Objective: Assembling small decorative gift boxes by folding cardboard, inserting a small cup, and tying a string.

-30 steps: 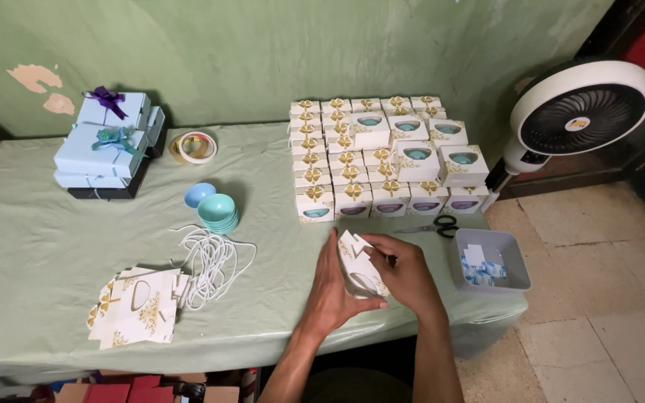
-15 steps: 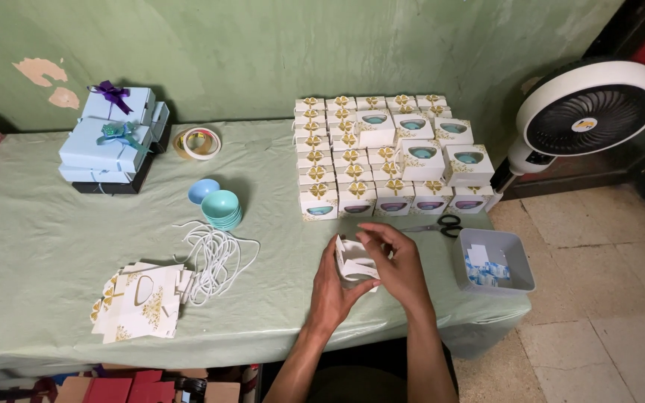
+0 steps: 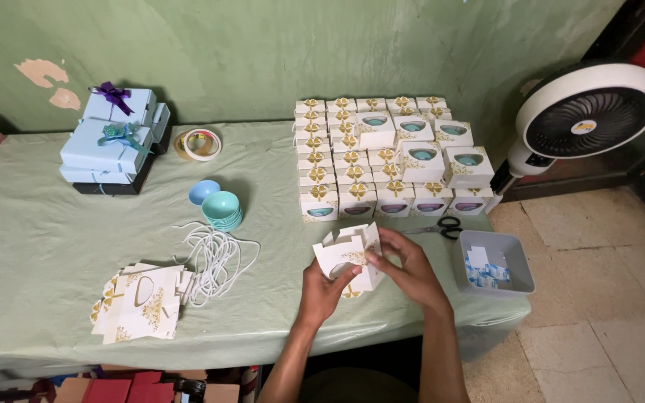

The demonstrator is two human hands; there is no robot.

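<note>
White gift box (image 3: pixel 349 257), half-folded, flaps up: gripped between left hand (image 3: pixel 325 292) below-left and right hand (image 3: pixel 406 270) at its right flank.

Counts from the head view:
- hands: 2, left hand (image 3: pixel 321 292) and right hand (image 3: pixel 406 272)
- half-folded white-and-gold box (image 3: pixel 350 255): 1
- finished white-and-gold favour boxes (image 3: pixel 382 160): a stacked block, five across the front row, upper layers overlap so total can't be told
- flat box blanks (image 3: pixel 142 302): one fanned pile, sheets too overlapped to count
- white cord bundle (image 3: pixel 214 257): 1
- teal bowl stack (image 3: pixel 222 210): 1, plus 1 loose blue bowl (image 3: pixel 202 192)
- tape rolls (image 3: pixel 197 144): 2
- pale blue gift boxes (image 3: pixel 113 138): about 4 stacked, 2 with bows
- scissors (image 3: pixel 437 226): 1
- grey tray (image 3: pixel 516 257): 1
- fan (image 3: pixel 584 112): 1
</note>
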